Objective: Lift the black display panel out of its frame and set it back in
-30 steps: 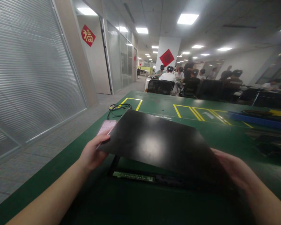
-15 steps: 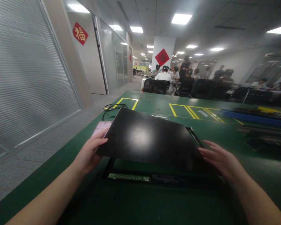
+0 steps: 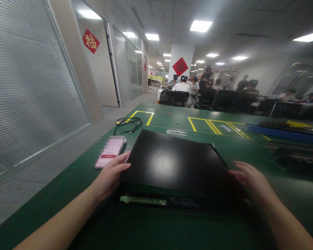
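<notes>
**Glossy black rectangular panel [image 3: 169, 159] between both hands, over a thin dark rectangular frame [image 3: 220, 155]**

Key relation: panel directly above the frame, the two nearly parallel but not lined up. A band of the frame's near side is uncovered, carrying a narrow green circuit strip [image 3: 143, 200]; a sliver of frame also shows past the panel's far right corner. Green surface is visible between the panel's near edge and the strip, so at least that edge appears raised. Exact clearance: cannot tell.

Long axis of panel: left to right across the person's front, slanting slightly. It lies to the right of the left hand [image 3: 116, 173] and to the left of the right hand [image 3: 250, 178]. Left is the closer of the two, being in firm contact.

Left hand: closed on the panel's left edge, thumb on top, remaining fingers partly hidden behind or under. Right hand: loosely open, fingers extended, tips at the right edge; whether they touch or bear any weight, cannot tell.

Panel appearance: flat, thin, smooth; a blurred white light reflection sits mid-face. Near right portion falls into shadow, its boundary lost.

Surroundings: matte green tabletop [image 3: 172, 231] below; pink-screened phone [image 3: 111, 152] just beside the left hand; coiled black cable [image 3: 129, 121] beyond it.
</notes>
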The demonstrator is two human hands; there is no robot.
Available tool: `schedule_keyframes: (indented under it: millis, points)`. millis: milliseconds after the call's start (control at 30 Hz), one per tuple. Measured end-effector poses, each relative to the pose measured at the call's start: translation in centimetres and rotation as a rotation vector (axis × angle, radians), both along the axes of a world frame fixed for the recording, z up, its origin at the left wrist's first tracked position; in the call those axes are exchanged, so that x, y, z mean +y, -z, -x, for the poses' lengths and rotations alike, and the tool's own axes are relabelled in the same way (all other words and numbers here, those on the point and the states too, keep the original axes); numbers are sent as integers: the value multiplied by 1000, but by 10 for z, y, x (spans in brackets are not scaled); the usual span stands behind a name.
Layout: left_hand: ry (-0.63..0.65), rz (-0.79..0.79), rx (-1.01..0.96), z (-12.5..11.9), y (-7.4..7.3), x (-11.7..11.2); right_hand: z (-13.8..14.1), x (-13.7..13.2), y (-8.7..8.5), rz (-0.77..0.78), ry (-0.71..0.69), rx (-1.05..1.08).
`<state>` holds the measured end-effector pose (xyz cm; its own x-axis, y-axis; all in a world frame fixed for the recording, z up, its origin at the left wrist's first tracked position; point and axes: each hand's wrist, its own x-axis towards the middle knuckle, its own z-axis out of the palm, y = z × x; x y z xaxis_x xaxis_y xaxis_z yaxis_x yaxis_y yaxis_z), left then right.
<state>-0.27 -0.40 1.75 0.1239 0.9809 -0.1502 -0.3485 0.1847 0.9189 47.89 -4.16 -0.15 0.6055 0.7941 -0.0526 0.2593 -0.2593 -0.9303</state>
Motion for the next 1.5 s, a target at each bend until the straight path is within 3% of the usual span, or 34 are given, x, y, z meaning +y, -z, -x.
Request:
schedule_keyframes:
  millis: [100,200,400,567,800,1000,1167,1500]
  points:
    - [36,20,21,-4,-6,-4,4,0,-5,79,76,2]
    - [35,26,39,-6,-10,-5,7,0,-5,63,80,-34]
    - [38,38,23,-7,-6,-3,2,1,0,143,34,-204]
    - [66,56,-9,-7,-6,-3,3,-1,-6,212,6,-315]
    - [80,59,-64,-7,-4,-1,-1,1,-3,227,-9,-473]
    - [29,76,-40,-4,0,0,0,0,-4,270,-23,-468]
    - [81,63,-75,-3,3,1,-2,1,-1,235,-29,-493]
    - [34,96,-29,-8,-5,-2,4,-1,-6,260,-60,-532]
